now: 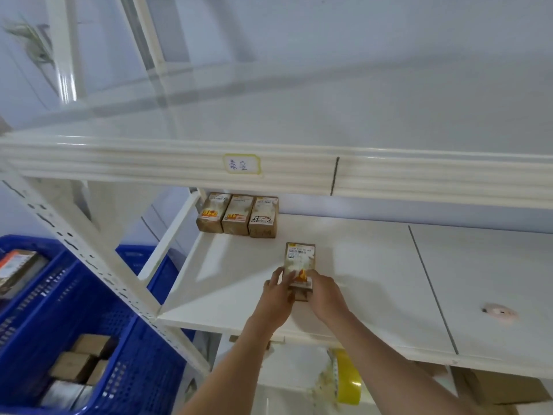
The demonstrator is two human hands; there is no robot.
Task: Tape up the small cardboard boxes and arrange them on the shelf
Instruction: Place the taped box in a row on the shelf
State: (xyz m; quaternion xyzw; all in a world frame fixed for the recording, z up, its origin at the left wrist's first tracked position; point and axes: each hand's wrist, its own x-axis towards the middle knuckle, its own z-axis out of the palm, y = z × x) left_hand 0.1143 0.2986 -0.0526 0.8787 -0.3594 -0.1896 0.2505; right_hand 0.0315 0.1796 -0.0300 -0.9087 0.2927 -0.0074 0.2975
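Observation:
A small cardboard box [300, 259] with a white label lies on the white middle shelf [374, 283]. My left hand [276, 298] grips its near left side and my right hand [324, 295] grips its near right side. Three similar taped boxes [238, 215] stand side by side in a row at the back left of the same shelf, apart from the held box. A roll of yellow tape [348, 378] hangs around my right forearm, below the shelf edge.
The upper shelf's front beam [179, 163] with a handwritten label [241, 164] overhangs the work area. Blue plastic crates [98, 339] with more cardboard boxes [80, 363] stand left, behind a perforated upright [98, 265]. A pinkish disc [499, 313] lies on the shelf at right.

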